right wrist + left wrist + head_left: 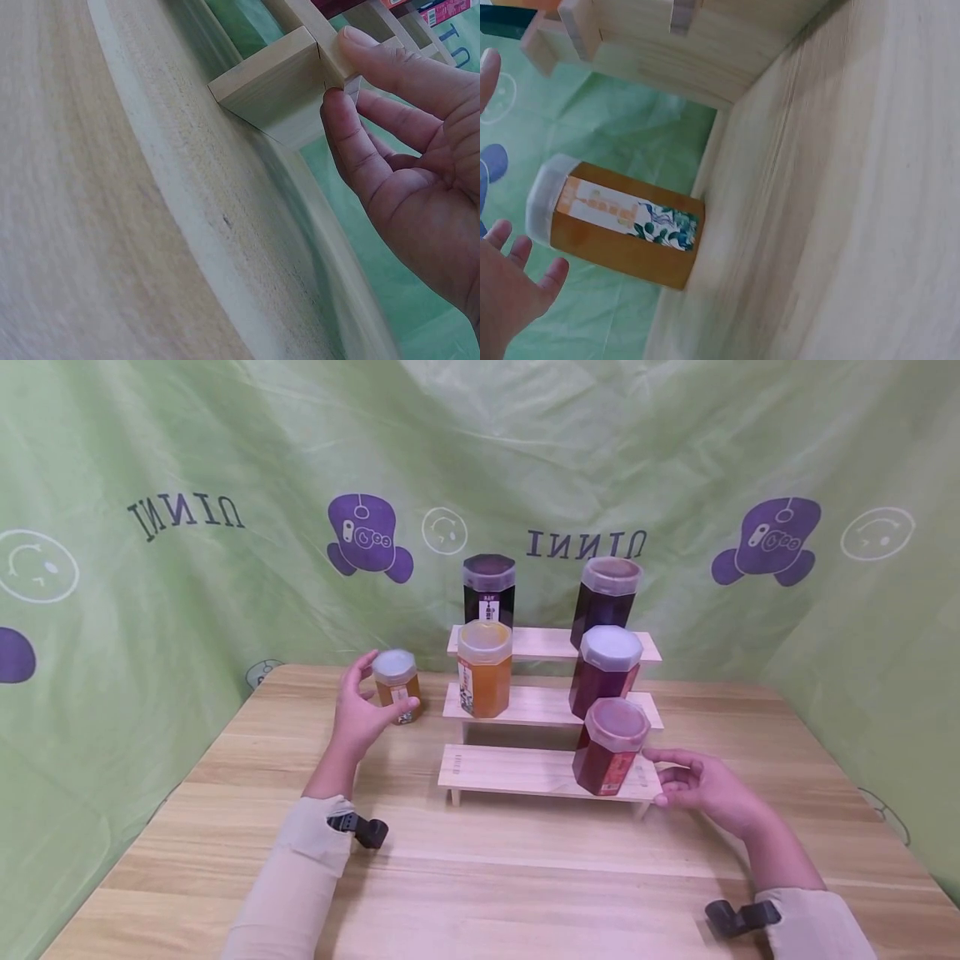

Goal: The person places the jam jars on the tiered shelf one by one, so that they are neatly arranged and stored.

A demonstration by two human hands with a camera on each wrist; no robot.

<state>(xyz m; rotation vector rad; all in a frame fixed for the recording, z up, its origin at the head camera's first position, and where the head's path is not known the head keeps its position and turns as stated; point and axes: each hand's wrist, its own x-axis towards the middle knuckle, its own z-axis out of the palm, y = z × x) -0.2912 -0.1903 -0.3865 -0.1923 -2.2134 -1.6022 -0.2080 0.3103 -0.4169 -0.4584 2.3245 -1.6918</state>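
My left hand [358,714] is spread around a jar of amber honey-like contents [395,672] with a whitish lid, upright on the table left of the rack. In the left wrist view the fingers [549,283] stand apart from that labelled jar [622,225]. My right hand [705,789] pinches the right end of the lowest step of a three-step wooden display rack [510,768]. In the right wrist view its thumb [397,64] lies on the board's top, with fingertips below the edge. A dark red jar [609,747] stands close by on that step.
On the middle step are an orange jar [486,672] at left and a dark red jar [606,668] at right. Two dark jars, left [489,585] and right [606,593], occupy the top step. A green printed curtain [480,452] hangs behind the wooden table [525,885].
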